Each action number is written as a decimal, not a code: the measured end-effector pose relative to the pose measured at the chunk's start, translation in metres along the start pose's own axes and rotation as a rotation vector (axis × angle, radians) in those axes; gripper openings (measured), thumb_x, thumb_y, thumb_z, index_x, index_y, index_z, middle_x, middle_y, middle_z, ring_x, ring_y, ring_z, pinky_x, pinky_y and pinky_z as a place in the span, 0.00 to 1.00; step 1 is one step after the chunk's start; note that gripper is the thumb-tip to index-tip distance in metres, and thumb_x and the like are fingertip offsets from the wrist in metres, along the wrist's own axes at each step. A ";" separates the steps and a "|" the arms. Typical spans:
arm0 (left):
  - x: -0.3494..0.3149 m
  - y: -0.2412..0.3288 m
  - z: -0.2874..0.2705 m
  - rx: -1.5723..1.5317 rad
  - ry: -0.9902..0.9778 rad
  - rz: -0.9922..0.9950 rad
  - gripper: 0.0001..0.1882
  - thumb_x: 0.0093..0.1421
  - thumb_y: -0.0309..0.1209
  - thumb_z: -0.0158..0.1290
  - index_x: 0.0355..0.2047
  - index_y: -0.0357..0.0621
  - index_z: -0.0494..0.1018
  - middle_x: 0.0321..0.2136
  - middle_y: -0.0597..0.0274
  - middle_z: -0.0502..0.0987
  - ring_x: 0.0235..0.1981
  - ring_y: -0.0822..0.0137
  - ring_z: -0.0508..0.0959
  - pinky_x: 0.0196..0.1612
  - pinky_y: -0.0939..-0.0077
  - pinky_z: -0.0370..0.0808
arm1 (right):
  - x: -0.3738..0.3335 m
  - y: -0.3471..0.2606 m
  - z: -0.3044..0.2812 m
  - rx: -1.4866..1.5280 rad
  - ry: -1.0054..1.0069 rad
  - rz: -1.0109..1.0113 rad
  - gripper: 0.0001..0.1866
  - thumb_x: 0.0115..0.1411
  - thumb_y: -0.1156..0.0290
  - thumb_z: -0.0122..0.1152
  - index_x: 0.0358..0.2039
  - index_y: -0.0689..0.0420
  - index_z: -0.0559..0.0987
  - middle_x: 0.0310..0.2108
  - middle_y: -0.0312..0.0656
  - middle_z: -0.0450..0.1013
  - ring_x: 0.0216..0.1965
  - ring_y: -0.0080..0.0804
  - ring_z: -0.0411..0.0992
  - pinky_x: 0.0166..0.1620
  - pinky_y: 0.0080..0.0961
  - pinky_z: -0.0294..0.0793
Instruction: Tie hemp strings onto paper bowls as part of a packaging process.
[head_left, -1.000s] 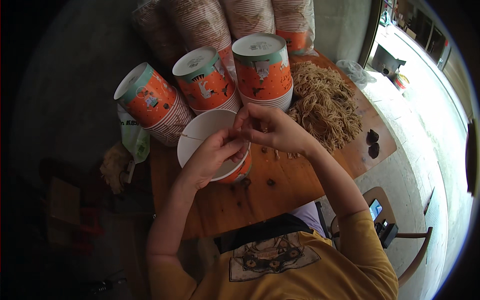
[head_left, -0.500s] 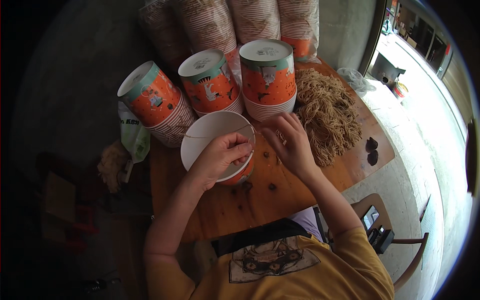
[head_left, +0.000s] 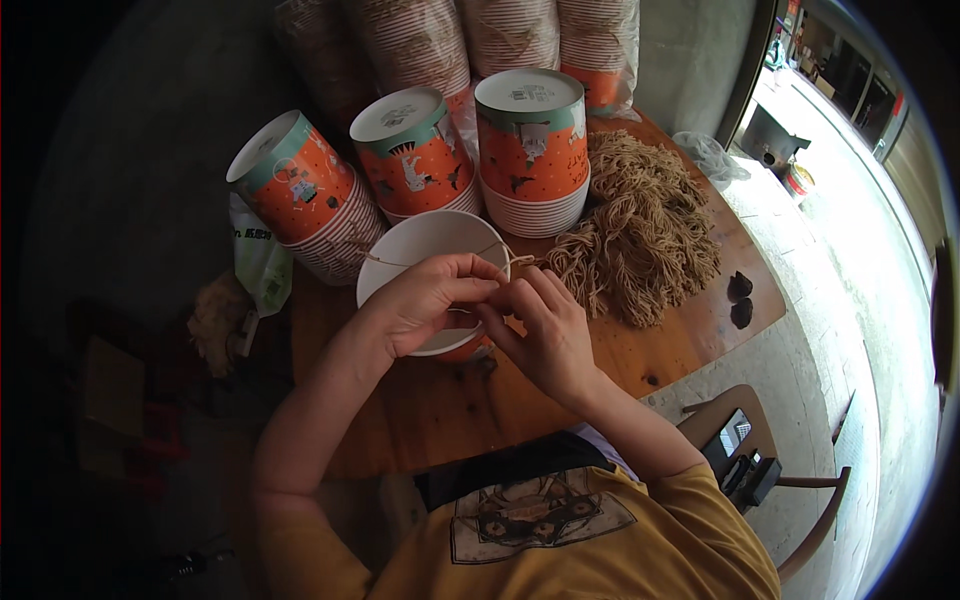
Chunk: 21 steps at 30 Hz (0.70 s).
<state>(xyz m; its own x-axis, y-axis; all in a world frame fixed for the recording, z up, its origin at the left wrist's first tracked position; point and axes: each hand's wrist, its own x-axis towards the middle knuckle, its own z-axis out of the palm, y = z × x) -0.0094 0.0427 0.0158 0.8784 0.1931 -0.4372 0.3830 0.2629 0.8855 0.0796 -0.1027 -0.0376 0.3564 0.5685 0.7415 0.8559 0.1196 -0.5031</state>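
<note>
A paper bucket [head_left: 412,238], white inside and orange outside, stands mouth up and tilted toward me on the table. A thin tan string [head_left: 385,261] crosses its mouth and comes out in a small loop at the right rim. My left hand [head_left: 432,300] reaches over the opening, with thumb and forefinger pinched on the string at the right side. Against those fingertips, just outside the rim, my right hand [head_left: 545,325] is closed with its fingers curled on the string. The pinched part of the string is mostly hidden by the fingers.
Upside-down stacks of orange and green paper buckets [head_left: 405,165] stand behind. Bagged bucket stacks [head_left: 510,35] line the wall. A heap of tan strings [head_left: 650,220] lies on the right of the wooden table [head_left: 420,420], near two dark lumps [head_left: 740,300]. A chair [head_left: 735,430] holds a phone.
My right hand has come down and left to meet my left fingertips at the rim, its fingers now curled in. A string loop shows at the right rim.
</note>
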 end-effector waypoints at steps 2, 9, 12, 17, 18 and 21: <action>-0.001 0.000 0.000 -0.007 0.005 0.030 0.08 0.62 0.28 0.51 0.41 0.43 0.70 0.37 0.66 0.74 0.37 0.75 0.75 0.41 0.80 0.73 | -0.001 0.002 -0.001 0.011 -0.011 -0.040 0.09 0.48 0.76 0.67 0.28 0.57 0.74 0.25 0.38 0.68 0.27 0.37 0.68 0.29 0.30 0.69; 0.000 -0.004 -0.001 -0.013 -0.009 0.066 0.09 0.58 0.21 0.51 0.40 0.38 0.69 0.35 0.62 0.73 0.34 0.74 0.74 0.38 0.81 0.71 | 0.016 0.019 -0.025 0.025 -0.007 -0.095 0.13 0.50 0.78 0.61 0.38 0.54 0.75 0.33 0.39 0.69 0.35 0.42 0.68 0.37 0.34 0.71; 0.002 -0.007 0.000 -0.001 -0.006 0.129 0.11 0.55 0.20 0.52 0.39 0.36 0.68 0.32 0.62 0.73 0.31 0.75 0.73 0.37 0.82 0.72 | 0.028 0.024 -0.029 0.008 -0.134 -0.124 0.14 0.50 0.77 0.61 0.39 0.54 0.75 0.39 0.40 0.69 0.41 0.42 0.67 0.43 0.34 0.71; -0.003 -0.005 0.005 0.004 0.047 0.137 0.14 0.52 0.18 0.51 0.40 0.36 0.65 0.32 0.62 0.71 0.31 0.74 0.72 0.38 0.81 0.72 | 0.031 0.028 -0.031 0.062 -0.260 -0.152 0.10 0.49 0.79 0.61 0.34 0.57 0.74 0.44 0.40 0.69 0.46 0.42 0.68 0.50 0.35 0.69; -0.004 -0.005 0.005 0.003 0.047 0.136 0.14 0.52 0.18 0.51 0.40 0.36 0.65 0.32 0.62 0.71 0.31 0.74 0.72 0.38 0.81 0.72 | 0.032 0.029 -0.031 0.062 -0.262 -0.174 0.09 0.49 0.79 0.60 0.32 0.57 0.72 0.44 0.41 0.69 0.46 0.42 0.68 0.49 0.34 0.70; -0.007 -0.005 0.005 -0.004 0.013 0.164 0.14 0.51 0.17 0.51 0.39 0.38 0.65 0.32 0.63 0.71 0.33 0.75 0.72 0.39 0.81 0.71 | 0.025 0.029 -0.028 0.219 -0.236 -0.081 0.06 0.50 0.80 0.57 0.29 0.59 0.70 0.43 0.41 0.69 0.44 0.37 0.70 0.46 0.31 0.72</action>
<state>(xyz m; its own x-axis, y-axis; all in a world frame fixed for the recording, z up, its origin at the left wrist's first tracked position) -0.0157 0.0353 0.0152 0.9251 0.2459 -0.2893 0.2339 0.2311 0.9444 0.1237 -0.1079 -0.0208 0.1724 0.7197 0.6725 0.7678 0.3295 -0.5494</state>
